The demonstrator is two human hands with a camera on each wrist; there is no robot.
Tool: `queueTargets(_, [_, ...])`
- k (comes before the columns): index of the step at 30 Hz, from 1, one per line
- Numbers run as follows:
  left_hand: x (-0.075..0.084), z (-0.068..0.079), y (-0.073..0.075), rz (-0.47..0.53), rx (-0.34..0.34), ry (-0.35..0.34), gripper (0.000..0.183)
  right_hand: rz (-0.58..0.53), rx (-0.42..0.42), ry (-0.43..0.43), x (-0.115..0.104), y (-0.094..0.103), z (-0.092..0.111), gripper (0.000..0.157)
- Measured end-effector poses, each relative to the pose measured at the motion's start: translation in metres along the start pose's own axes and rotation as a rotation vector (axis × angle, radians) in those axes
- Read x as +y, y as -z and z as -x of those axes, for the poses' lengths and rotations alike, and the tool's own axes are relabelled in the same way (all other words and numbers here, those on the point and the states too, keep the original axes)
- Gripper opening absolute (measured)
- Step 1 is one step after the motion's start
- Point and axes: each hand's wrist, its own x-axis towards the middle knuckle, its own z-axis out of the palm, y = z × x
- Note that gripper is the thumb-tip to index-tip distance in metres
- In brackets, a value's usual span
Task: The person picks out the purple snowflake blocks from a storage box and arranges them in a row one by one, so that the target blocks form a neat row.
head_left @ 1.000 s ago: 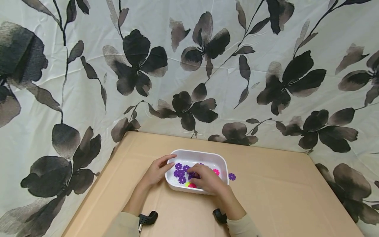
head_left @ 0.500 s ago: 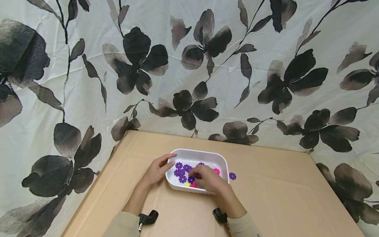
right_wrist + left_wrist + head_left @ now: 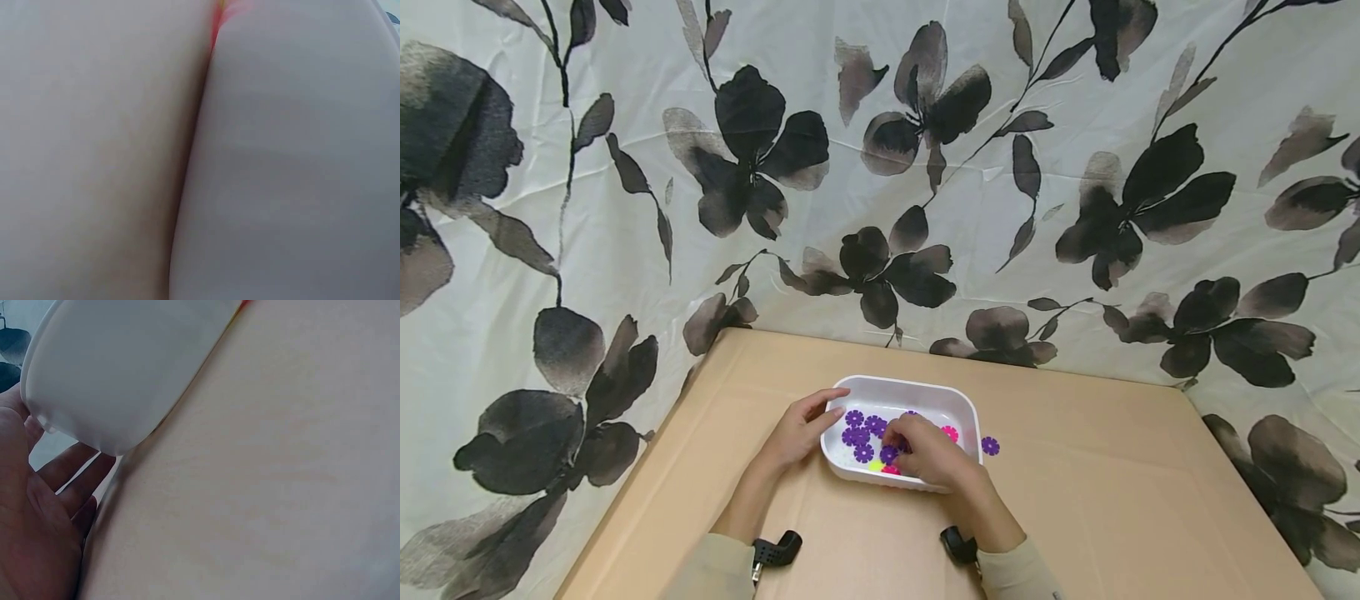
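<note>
Right hand has been shifted slightly towards tray's right end; near front edge, more of a purple flower is bared, seemingly easier to grasp. Its fingers are curled; hold cannot be told. Tray's left end is touched by left hand, loosely extended.

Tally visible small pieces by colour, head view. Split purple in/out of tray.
Purple pieces in the white tray: at least 6, some overlap
Purple piece outside it: 1
Pink or red pieces: 2
Yellow piece: 1
Total: at least 10; the right hand may hide more
</note>
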Motion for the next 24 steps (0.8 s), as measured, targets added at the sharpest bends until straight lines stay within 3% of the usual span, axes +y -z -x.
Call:
queueTargets(8, [-0.001, -0.001, 0.0, 0.0, 0.0, -0.012, 0.038, 0.015, 0.064, 0.009, -0.001, 0.002, 0.0, 0.021])
queueTargets(13, [-0.001, -0.001, -0.001, -0.006, 0.003, -0.01, 0.039, -0.046, 0.147, 0.038, -0.002, 0.011, 0.003, 0.011])
queueTargets(20, [0.0, 0.0, -0.001, 0.003, 0.009, 0.01, 0.038, -0.169, 0.37, 0.037, 0.01, 0.056, 0.023, 0.016])
queueTargets(24, [0.001, -0.001, -0.002, 0.012, 0.003, 0.012, 0.039, -0.156, 0.465, -0.008, 0.029, 0.087, 0.046, 0.014])
